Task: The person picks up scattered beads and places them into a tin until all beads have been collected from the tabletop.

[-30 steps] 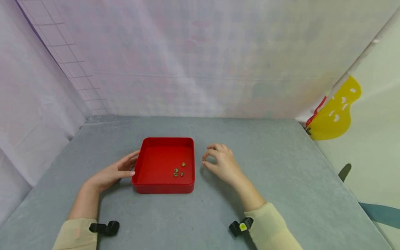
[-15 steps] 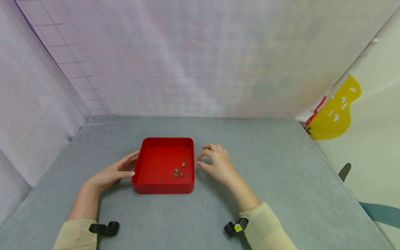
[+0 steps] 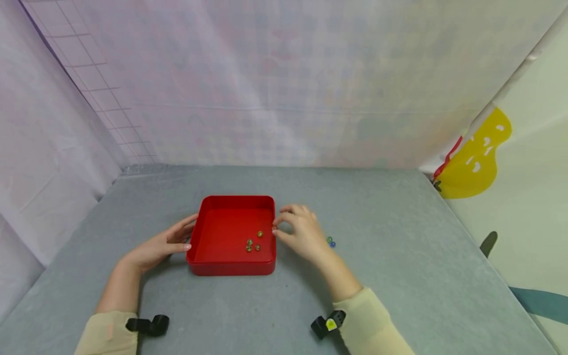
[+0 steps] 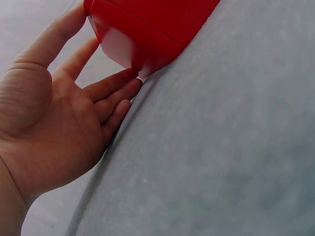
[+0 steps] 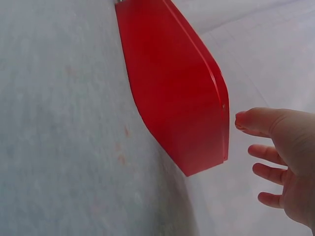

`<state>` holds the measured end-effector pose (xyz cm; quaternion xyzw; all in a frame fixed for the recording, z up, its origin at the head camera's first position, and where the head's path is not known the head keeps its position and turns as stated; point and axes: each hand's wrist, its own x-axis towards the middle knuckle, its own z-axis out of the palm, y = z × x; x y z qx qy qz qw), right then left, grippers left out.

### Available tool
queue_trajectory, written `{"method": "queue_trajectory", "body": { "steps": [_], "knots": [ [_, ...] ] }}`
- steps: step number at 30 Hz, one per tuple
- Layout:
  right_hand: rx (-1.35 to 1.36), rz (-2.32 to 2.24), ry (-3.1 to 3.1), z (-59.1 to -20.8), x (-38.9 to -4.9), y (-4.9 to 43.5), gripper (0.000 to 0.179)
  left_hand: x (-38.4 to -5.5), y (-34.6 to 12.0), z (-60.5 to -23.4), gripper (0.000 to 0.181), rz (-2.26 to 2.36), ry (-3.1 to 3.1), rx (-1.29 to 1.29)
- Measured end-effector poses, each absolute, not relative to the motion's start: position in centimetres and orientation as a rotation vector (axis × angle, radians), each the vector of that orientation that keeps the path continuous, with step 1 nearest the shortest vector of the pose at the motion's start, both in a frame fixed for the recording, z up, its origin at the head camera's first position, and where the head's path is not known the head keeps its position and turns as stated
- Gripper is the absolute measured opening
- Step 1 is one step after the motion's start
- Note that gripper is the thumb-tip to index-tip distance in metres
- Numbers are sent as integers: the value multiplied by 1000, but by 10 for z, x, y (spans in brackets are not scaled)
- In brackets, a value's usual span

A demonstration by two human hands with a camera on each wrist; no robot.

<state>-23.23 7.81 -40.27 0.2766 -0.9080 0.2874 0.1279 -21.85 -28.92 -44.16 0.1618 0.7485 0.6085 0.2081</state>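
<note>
A square red tray (image 3: 230, 231) stands on the grey cloth with several greenish glass marbles (image 3: 250, 245) in its right front part. My left hand (image 3: 161, 246) rests against the tray's left wall, fingers fairly straight; the left wrist view shows its fingertips touching the red wall (image 4: 147, 29). Over the tray's right rim, my right hand (image 3: 303, 234) brings thumb and forefinger together in a pinch on a tiny marble, mostly hidden by the fingertips. In the right wrist view that hand (image 5: 290, 157) is above the rim, its other fingers loosely bent.
Two more marbles (image 3: 331, 242), one greenish and one blue, lie on the cloth to the right of my right hand. The grey table (image 3: 248, 315) reaches back to a pale curtain (image 3: 284, 98). Pale sheets also hang at both sides.
My right hand has moved left, from beside the tray to its right rim, with the pinched marble. Two marbles behind it have come into view. Left hand and tray stay put.
</note>
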Motion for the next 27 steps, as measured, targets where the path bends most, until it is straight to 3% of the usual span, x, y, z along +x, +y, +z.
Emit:
{"method": "queue_trajectory", "body": {
  "steps": [27],
  "knots": [
    [891, 861, -2621, -404, -233, 47, 10, -219, -288, -440, 74, 1685, 2095, 424]
  ]
}}
